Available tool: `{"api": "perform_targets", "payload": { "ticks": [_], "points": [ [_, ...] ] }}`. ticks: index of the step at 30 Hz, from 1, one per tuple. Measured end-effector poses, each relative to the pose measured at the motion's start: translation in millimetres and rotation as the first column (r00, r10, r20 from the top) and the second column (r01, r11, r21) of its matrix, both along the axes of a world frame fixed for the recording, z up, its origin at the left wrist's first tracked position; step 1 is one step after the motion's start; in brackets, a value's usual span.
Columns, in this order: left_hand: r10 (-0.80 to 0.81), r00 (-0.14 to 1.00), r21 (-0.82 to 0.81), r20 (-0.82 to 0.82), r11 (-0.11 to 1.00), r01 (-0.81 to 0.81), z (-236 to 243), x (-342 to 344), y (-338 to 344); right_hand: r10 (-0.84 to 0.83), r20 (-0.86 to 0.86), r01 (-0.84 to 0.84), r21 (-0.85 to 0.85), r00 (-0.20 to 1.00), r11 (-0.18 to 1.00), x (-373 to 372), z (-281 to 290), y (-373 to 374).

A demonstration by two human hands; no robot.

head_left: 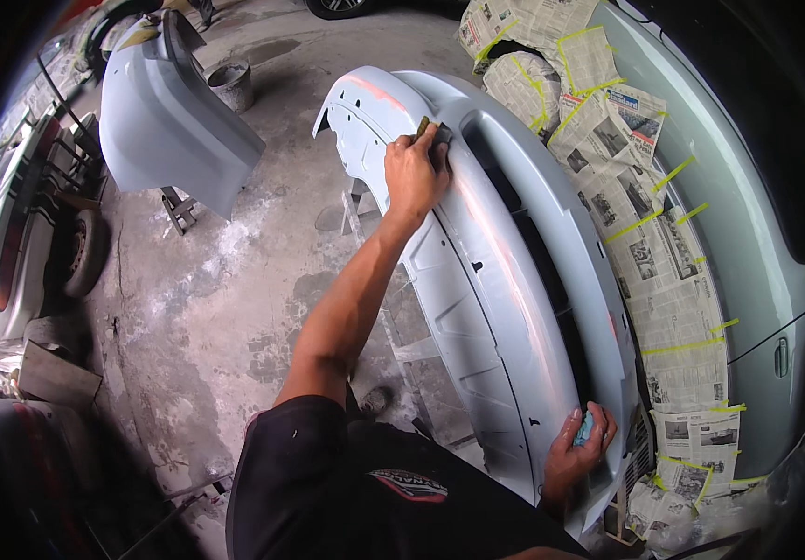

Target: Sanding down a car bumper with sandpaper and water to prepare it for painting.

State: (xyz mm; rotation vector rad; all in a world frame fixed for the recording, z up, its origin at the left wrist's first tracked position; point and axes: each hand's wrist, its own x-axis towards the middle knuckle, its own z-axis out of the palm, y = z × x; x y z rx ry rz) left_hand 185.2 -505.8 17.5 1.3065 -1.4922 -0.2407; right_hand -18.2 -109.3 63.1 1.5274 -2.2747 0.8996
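A long light grey car bumper [505, 271] with pinkish rubbed patches along its ridge lies lengthwise in front of me. My left hand [414, 175] reaches to its far part, fingers bent over a dark sanding pad [442, 140] pressed to the ridge. How thick the pad is cannot be made out under the fingers. At the near end, my right hand [578, 455] rests against the bumper, closed round a small light blue cloth or sponge [585, 429], which shows between thumb and fingers.
Close on the right stands a pale green car [748, 224], its side masked with newspaper [673, 327] and yellow tape. A second grey bumper [165, 117] sits on a stand at far left, beside a bucket [232, 86]. Vehicle parts and a tyre [85, 252] line the left side.
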Motion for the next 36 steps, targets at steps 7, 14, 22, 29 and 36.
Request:
{"api": "perform_targets", "payload": {
  "ticks": [7,14,22,29,36],
  "points": [
    [-0.364,0.931,-0.206,-0.003,0.911,0.356,-2,-55,134,-0.086,-0.012,0.087,0.007,0.996,0.996,-6,-3,3],
    [-0.022,0.994,-0.021,0.109,0.999,0.025,1,5,5,-0.028,0.024,0.028,-0.001,0.999,1.0,3,-3,2],
    [-0.187,0.976,-0.048,0.113,0.98,0.193,8,-15,49,-0.071,-0.003,0.071,0.019,0.997,0.997,0,1,1],
    [-0.252,0.966,-0.051,0.051,0.966,0.254,-3,-38,84,-0.124,-0.075,0.125,0.012,0.989,0.992,-3,-1,3],
    [-0.081,0.992,0.066,0.092,0.995,0.075,7,2,-18,-0.092,-0.001,0.092,-0.019,0.996,0.996,-3,0,5]
  ]
}}
